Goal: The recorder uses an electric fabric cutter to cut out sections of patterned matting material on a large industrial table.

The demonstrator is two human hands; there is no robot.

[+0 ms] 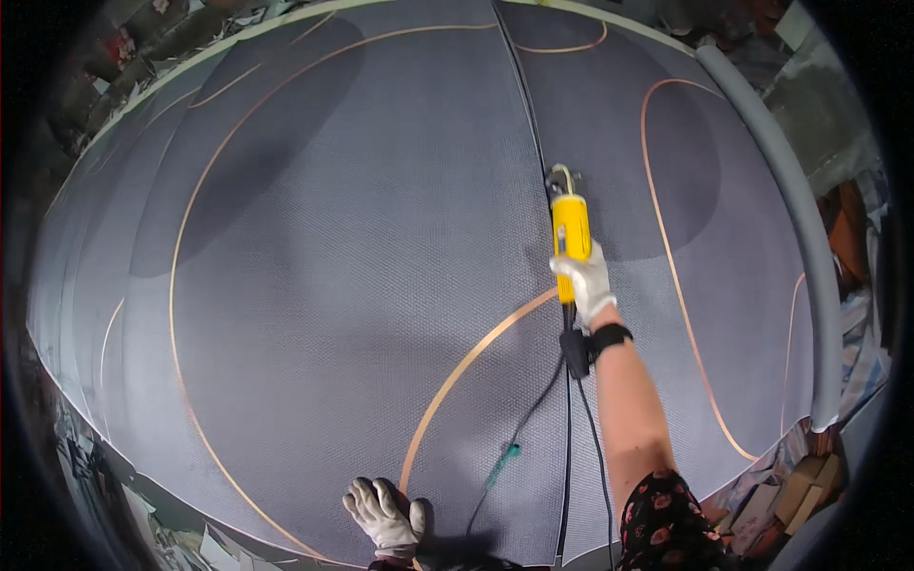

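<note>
My right hand [591, 283], in a whitish work glove, is wrapped round the rear body of a yellow corded electric cutter [571, 226]. Its metal head rests on a dark line [523, 81] running front to back through a large grey patterned carpet sheet [381, 181]. The blade itself is too small to make out. My left hand [384, 519], also gloved, lies flat with fingers spread on the carpet near the front edge, beside a copper-coloured curved stripe [447, 381]. A black strap [609, 336] circles my right wrist, next to a small black block [575, 354] on the cord.
Black cord [543, 395] trails over the carpet toward me, with green tape [504, 464] on one stretch. A long grey roll [785, 200] lies along the right edge. Scraps and cardboard [798, 490] litter the floor at right; more debris [119, 57] lies beyond the far left edge.
</note>
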